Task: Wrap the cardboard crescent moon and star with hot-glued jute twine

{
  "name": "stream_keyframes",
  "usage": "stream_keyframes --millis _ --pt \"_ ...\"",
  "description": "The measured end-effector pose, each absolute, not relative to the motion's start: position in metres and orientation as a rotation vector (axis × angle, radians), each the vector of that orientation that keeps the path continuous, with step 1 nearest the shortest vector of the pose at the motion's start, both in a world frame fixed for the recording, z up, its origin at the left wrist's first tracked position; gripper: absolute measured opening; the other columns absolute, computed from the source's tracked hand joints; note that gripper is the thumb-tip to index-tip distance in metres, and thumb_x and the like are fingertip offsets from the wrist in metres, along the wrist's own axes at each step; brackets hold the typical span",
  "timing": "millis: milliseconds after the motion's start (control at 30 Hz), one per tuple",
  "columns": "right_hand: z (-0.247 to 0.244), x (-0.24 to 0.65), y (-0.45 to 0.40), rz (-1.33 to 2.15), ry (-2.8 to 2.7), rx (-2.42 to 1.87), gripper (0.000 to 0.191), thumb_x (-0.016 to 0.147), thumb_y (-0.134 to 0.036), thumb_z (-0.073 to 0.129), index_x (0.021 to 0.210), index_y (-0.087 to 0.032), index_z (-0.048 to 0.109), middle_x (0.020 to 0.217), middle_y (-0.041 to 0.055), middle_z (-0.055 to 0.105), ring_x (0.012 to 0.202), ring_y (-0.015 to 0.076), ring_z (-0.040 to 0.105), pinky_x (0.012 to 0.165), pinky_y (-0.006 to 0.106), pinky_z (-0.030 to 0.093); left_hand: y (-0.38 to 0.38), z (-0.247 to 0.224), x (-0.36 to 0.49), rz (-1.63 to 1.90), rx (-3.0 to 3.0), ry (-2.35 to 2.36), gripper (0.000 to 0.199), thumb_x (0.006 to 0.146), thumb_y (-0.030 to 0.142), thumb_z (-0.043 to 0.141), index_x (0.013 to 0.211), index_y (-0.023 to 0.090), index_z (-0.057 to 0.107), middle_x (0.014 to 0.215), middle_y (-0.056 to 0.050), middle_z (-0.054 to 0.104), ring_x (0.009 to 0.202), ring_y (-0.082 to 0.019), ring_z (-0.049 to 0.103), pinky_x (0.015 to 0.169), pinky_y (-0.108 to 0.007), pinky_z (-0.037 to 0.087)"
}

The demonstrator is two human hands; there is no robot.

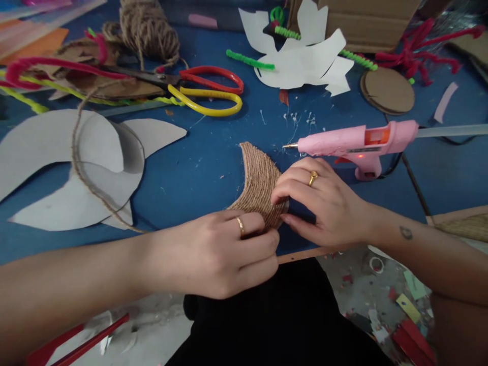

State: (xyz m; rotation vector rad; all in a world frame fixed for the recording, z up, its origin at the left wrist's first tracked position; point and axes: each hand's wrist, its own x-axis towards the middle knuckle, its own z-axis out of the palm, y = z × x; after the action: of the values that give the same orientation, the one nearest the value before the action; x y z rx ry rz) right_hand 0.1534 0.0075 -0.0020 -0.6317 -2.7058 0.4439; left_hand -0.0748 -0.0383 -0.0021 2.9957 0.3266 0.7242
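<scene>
A curved piece covered in rows of brown twine [260,173] lies near the table's front edge, its pointed tip toward the back. My left hand [229,254] is closed on its lower part, the fingertips bent under and partly hidden. My right hand [320,201] grips its right edge between thumb and fingers. Just behind my right hand rests a pink glue gun [354,142] with a small red light on, its metal nozzle pointing left. A loose strand of twine [89,183] runs across white paper cutouts [68,203] to the left and passes behind my left forearm.
Scissors [209,101] with red and yellow handles lie at the back left, beside a twine ball [148,33] and pipe cleaners [68,63]. White leaf-like cutouts [301,63], cardboard discs [387,90] and a cardboard box [354,20] sit further back. Paper scraps litter the floor.
</scene>
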Motion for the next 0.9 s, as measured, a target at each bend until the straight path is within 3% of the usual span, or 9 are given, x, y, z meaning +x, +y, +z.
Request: stream_keyframes --millis 233,700,900 --pt "-0.0011 0.1481 0.0047 0.412 -2.732 -0.676 0.016 0.083 -0.030 0.055 0.094 -0.018 0.056 0.096 0.0051 0.063 0.093 0.0234 0.050 0.079 0.038 0.034 -0.0413 -0.0026 -0.0790 0.684 3.018 0.259 0.013 0.089 0.011 0.053 0.080 0.013 0.061 0.095 -0.009 0.069 0.078 -0.022 0.064 0.064 -0.034 0.055" --pt "-0.0006 0.1486 0.0037 0.398 -2.773 -0.695 0.020 0.083 -0.034 0.056 0.096 -0.019 0.054 0.100 0.0059 0.063 0.094 0.0249 0.050 0.078 0.039 0.033 -0.0431 -0.0048 -0.0797 0.718 3.031 0.253 0.009 0.089 0.011 0.056 0.081 0.012 0.060 0.092 -0.009 0.068 0.077 -0.019 0.063 0.065 -0.032 0.055" --pt "-0.0021 0.1484 0.0033 0.385 -2.760 -0.694 0.029 0.083 -0.045 0.058 0.095 -0.020 0.053 0.099 0.0053 0.063 0.095 0.0248 0.050 0.079 0.040 0.033 -0.0432 -0.0052 -0.0803 0.700 3.028 0.258 0.008 0.089 0.012 0.055 0.082 0.013 0.060 0.092 -0.007 0.067 0.076 -0.021 0.062 0.061 -0.033 0.053"
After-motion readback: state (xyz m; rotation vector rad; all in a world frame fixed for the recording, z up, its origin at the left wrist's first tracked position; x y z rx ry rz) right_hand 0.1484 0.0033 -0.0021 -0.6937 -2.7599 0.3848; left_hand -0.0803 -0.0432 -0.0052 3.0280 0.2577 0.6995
